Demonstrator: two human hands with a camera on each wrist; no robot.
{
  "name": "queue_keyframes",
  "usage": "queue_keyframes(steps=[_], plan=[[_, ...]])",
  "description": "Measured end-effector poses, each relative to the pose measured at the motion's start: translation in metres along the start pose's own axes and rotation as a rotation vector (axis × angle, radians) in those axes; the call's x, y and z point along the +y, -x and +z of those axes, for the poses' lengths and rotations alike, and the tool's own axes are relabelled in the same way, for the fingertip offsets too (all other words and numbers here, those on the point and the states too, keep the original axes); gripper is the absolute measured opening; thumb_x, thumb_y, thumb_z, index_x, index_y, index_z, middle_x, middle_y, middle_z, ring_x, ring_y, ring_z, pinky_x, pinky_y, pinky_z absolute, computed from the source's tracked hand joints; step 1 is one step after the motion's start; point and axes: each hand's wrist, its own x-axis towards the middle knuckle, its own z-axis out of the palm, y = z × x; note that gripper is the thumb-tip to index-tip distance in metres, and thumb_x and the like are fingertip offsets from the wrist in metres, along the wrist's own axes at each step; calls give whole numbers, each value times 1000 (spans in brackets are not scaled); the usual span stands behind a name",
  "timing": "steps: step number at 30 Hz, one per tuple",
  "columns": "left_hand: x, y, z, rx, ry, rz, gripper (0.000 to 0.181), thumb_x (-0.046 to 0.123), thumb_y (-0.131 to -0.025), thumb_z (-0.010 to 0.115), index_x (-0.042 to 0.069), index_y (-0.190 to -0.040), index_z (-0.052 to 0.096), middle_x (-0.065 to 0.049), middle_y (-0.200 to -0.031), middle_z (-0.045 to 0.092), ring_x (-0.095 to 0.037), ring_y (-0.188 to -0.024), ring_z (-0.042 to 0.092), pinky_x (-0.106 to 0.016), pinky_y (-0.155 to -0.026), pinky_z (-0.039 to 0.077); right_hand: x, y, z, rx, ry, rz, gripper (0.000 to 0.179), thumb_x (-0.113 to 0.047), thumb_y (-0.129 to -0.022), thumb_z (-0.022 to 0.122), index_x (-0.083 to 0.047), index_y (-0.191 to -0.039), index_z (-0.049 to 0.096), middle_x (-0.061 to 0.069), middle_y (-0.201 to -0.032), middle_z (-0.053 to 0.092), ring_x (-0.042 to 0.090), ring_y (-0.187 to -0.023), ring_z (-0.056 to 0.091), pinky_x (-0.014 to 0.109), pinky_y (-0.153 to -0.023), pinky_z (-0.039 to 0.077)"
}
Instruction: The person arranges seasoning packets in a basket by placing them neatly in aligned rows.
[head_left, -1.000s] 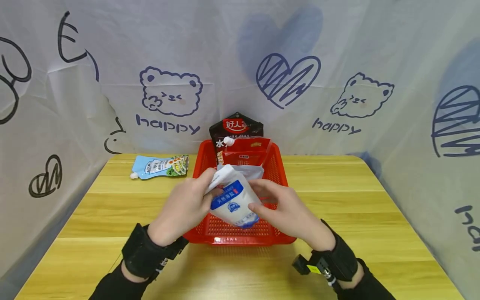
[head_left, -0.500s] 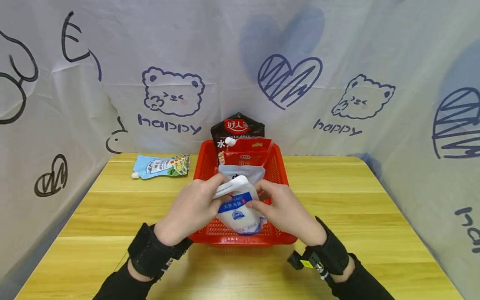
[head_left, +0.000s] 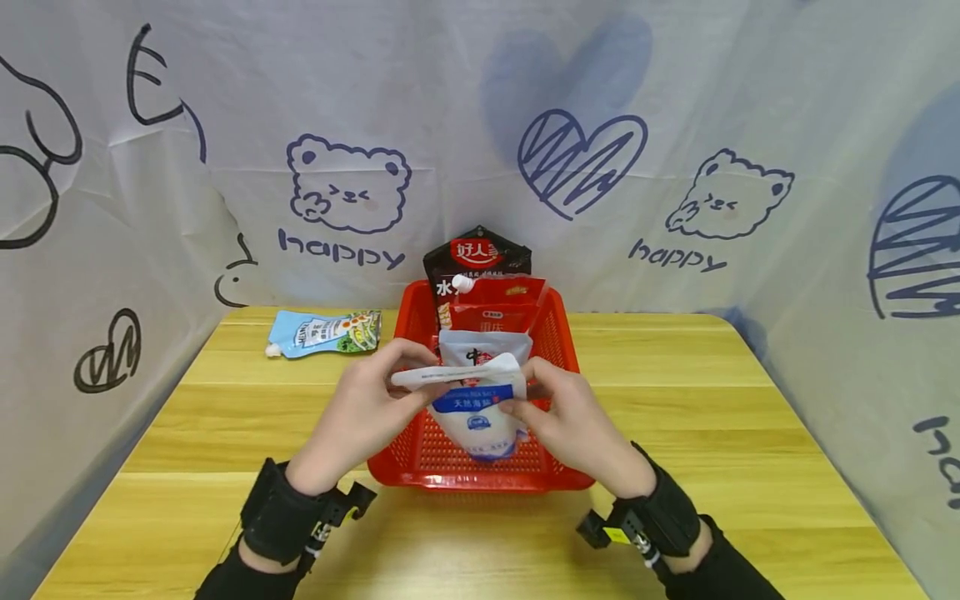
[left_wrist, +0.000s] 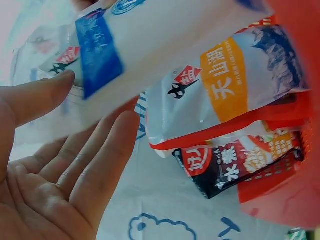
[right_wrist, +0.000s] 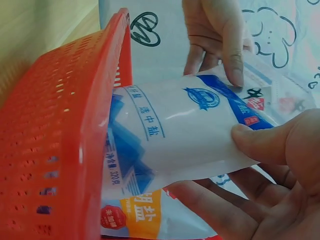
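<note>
Both hands hold a white sea-salt bag point(head_left: 480, 429) with a blue band, above the front part of a red plastic basket point(head_left: 480, 482). My left hand point(head_left: 363, 417) pinches the bag's upper left, thumb on the front, fingers behind. On the right edge, my right hand point(head_left: 577, 421) pinches with thumb in front. The bag's top flap folds forward. In the right wrist view the bag's lower end reaches past the basket rim point(right_wrist: 95, 125). Behind it, a second salt bag point(left_wrist: 225, 82) with an orange band stands in the basket.
A red spouted pouch point(head_left: 498, 302) and a black seasoning pouch point(head_left: 477, 254) stand at the basket's back. A light-blue spouted pouch point(head_left: 324, 333) lies on the wooden table point(head_left: 675, 400) to the left. White cloth walls point(head_left: 465, 125) with drawings enclose the back and sides.
The held salt bag has turned from a tilt to nearly upright and shifted slightly right. Its top flap now lies level, and more of the second salt bag shows behind it.
</note>
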Motion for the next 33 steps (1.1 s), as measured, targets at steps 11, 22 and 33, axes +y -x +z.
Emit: queue_keyframes(steps=[11, 22, 33], plan=[[-7, 2, 12, -119, 74, -69, 42, 9, -92, 79, 11, -132, 68, -5, -113, 76, -19, -95, 74, -37, -84, 63, 0, 2, 3, 62, -122, 16, 53, 1, -94, 72, -7, -144, 56, 12, -136, 67, 30, -108, 73, 45, -91, 61], [-1, 2, 16, -24, -118, 22, 22, 4, -88, 82, 7, -108, 72, -5, -102, 77, -17, -87, 73, -39, -79, 64, 0, 2, -16, 16, -121, 41, 30, -7, -95, 75, -9, -123, 64, 10, -121, 70, 27, -101, 69, 34, -85, 62], [2, 0, 25, -65, -322, 31, 15, 9, -88, 83, 12, -98, 72, 1, -92, 72, -12, -74, 62, -28, -68, 56, -21, -4, -31, -147, 206, -82, 38, -20, -95, 78, -16, -132, 72, -3, -112, 74, 12, -88, 67, 28, -74, 61]])
